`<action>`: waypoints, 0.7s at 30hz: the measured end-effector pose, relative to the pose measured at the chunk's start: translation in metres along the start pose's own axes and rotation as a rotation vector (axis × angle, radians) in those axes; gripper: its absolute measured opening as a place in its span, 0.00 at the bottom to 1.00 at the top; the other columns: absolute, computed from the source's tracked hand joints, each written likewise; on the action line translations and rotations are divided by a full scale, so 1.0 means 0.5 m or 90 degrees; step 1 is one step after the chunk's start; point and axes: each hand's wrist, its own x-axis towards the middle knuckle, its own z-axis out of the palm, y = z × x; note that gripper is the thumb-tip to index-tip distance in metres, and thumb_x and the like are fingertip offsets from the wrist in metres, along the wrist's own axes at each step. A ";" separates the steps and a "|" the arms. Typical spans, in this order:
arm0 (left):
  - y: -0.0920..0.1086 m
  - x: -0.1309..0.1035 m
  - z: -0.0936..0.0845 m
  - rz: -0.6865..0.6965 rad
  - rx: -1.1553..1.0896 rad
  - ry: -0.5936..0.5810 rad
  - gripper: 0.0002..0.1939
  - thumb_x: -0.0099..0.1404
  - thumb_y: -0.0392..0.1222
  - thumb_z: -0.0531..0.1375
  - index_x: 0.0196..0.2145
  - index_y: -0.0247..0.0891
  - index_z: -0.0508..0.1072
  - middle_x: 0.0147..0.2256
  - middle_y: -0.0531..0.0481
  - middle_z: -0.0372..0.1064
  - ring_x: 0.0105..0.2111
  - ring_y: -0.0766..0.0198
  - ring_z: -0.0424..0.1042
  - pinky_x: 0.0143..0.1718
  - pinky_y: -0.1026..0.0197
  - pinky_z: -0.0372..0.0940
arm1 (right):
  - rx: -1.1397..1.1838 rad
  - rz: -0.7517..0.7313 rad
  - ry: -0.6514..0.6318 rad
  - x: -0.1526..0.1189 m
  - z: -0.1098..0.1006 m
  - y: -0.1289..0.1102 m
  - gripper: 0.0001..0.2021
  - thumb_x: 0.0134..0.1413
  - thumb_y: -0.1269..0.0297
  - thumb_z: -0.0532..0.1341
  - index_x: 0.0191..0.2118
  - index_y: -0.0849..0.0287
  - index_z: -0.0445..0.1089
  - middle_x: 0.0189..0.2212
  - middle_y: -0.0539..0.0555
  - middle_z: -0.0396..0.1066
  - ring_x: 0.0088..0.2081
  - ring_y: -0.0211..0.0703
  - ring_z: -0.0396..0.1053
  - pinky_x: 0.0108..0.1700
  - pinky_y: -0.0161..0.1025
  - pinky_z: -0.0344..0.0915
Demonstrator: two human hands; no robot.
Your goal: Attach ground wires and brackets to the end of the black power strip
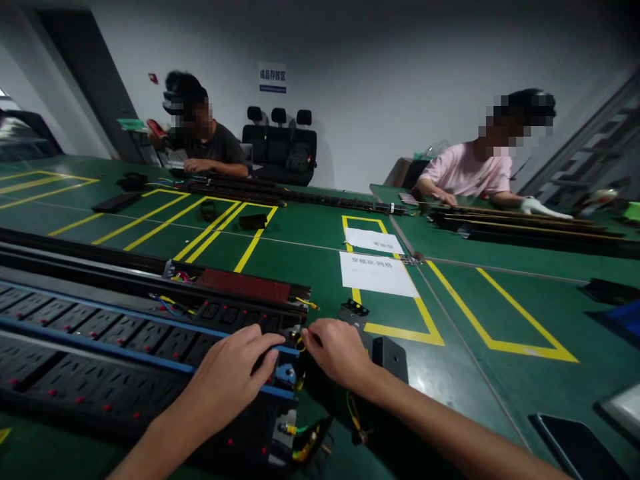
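Long black socket strips (95,327) with red dots and blue edges run from the left to the middle of the green table. My left hand (240,367) rests over the right end of one strip, thumb and forefinger stretched out and apart, with nothing seen between them. Just to its right, my right hand (335,350) has its fingers curled together at the strip's end, beside a small yellow wire; what they pinch is too small to make out. Yellow-green wires (295,430) stick out of the nearest strip's end.
A black box-shaped part (390,359) stands right of my right hand. Paper sheets (379,273) lie beyond. A phone (575,447) is at the lower right. Two people work across the table (310,233), one with a white glove (545,208).
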 end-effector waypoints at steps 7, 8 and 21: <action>0.004 0.000 0.002 -0.003 -0.017 0.006 0.15 0.72 0.43 0.52 0.50 0.48 0.75 0.36 0.51 0.71 0.38 0.62 0.72 0.39 0.61 0.64 | -0.021 -0.062 -0.013 0.022 -0.010 0.019 0.19 0.68 0.58 0.52 0.29 0.57 0.74 0.30 0.53 0.77 0.32 0.41 0.73 0.30 0.35 0.53; 0.005 -0.001 0.002 0.001 -0.020 0.007 0.15 0.71 0.42 0.52 0.50 0.48 0.75 0.37 0.51 0.71 0.39 0.62 0.72 0.40 0.61 0.64 | -0.028 -0.060 -0.015 0.027 -0.012 0.021 0.20 0.68 0.58 0.52 0.28 0.57 0.74 0.30 0.54 0.77 0.32 0.41 0.72 0.30 0.35 0.52; 0.012 0.000 0.003 0.037 0.035 0.029 0.17 0.70 0.38 0.50 0.50 0.45 0.75 0.37 0.48 0.71 0.40 0.59 0.72 0.42 0.57 0.66 | -0.009 0.051 -0.015 0.002 -0.016 -0.007 0.21 0.69 0.56 0.51 0.30 0.58 0.74 0.29 0.54 0.76 0.31 0.41 0.72 0.29 0.35 0.50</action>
